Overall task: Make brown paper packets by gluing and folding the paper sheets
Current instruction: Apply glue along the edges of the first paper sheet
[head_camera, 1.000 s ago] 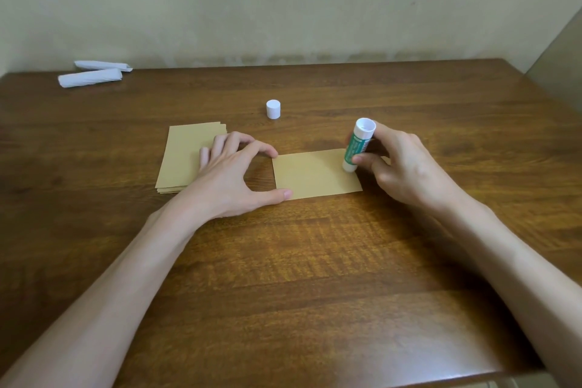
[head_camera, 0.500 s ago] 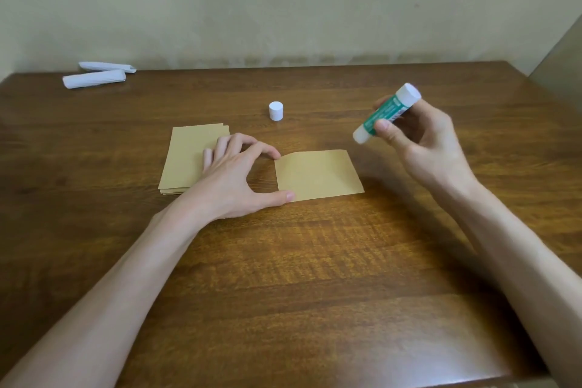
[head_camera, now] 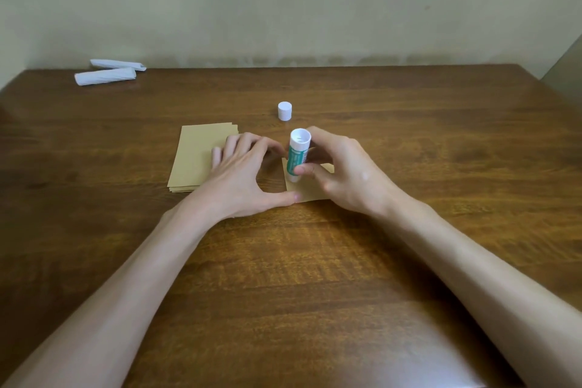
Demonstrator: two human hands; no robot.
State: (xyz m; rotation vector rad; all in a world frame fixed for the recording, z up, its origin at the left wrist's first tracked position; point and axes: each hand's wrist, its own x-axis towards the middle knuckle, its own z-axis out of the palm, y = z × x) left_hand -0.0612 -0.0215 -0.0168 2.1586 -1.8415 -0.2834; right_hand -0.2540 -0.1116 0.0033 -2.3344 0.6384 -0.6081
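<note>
A single brown paper sheet [head_camera: 307, 191] lies flat at the table's middle, mostly covered by my hands. My right hand [head_camera: 343, 172] grips a green and white glue stick [head_camera: 297, 158], uncapped and nearly upright, its lower end on the sheet's left edge. My left hand [head_camera: 242, 175] spreads beside it, the thumb pressing the sheet's near-left corner and the fingers lying on a stack of brown sheets [head_camera: 196, 158] to the left. The stick's white cap [head_camera: 284, 111] stands alone farther back.
Two rolled white paper pieces [head_camera: 107, 73] lie at the far left corner of the wooden table [head_camera: 315, 277]. A pale wall rises behind the table's far edge.
My right hand lifted the glue stick off the sheet's right edge, swung it up to the right, then brought it down on the sheet's left edge. My left hand stayed put.
</note>
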